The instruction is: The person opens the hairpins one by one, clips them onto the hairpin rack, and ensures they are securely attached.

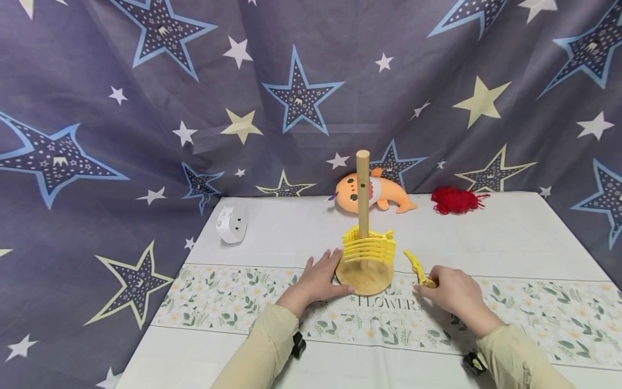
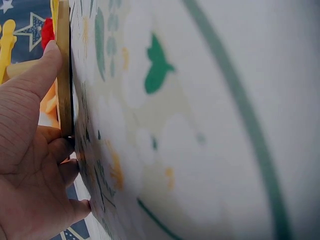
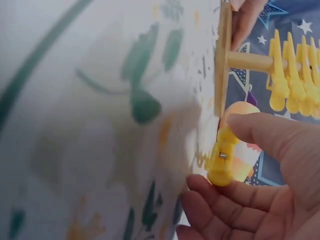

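Note:
A wooden stand (image 1: 363, 210) rises upright on a round base (image 1: 365, 282), with several yellow hair clips (image 1: 369, 248) stacked around its post. At the base's left side my left hand (image 1: 318, 279) holds the rim, thumb at the front and fingers farther back. The left wrist view shows the thumb (image 2: 42, 75) against the base edge (image 2: 64, 95). To the right of the stand, my right hand (image 1: 452, 292) pinches one end of a loose yellow hair clip (image 1: 417, 267). Up close in the right wrist view, that clip (image 3: 221, 157) shows a small metal spring between thumb and fingers.
An orange plush toy (image 1: 389, 193) lies behind the stand. To its right is a bundle of red yarn (image 1: 455, 200). A white device (image 1: 231, 224) stands at the back left. A flower-printed band (image 1: 218, 294) crosses the white tabletop, with a star-patterned curtain (image 1: 301, 32) behind.

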Motion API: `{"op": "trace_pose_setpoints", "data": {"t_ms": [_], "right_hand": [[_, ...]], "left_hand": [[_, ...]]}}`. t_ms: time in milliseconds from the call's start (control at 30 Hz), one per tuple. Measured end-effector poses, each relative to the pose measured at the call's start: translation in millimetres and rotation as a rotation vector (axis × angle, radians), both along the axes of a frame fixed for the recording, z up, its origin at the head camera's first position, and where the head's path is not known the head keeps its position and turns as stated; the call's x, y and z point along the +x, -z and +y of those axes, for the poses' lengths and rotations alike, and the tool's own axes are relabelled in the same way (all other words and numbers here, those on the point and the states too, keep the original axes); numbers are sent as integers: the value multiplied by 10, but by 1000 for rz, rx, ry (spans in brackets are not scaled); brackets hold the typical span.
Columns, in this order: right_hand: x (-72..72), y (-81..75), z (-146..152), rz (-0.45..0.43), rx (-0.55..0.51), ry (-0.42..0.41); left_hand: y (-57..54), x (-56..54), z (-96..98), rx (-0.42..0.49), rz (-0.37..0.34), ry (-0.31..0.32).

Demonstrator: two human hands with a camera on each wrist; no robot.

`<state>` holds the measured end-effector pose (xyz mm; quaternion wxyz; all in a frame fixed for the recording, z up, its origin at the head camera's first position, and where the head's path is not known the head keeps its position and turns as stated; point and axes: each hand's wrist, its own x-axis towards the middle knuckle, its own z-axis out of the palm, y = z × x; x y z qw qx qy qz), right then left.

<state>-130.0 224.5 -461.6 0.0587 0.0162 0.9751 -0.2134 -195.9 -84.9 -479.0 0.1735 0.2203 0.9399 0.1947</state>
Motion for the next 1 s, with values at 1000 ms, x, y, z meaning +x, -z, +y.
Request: {"op": "trace_pose_setpoints", "data": {"t_ms": [1000], "right_hand": [[18, -501, 26, 768, -408, 84]], "left_hand": [[-4, 7, 7, 18, 6, 1]]}}
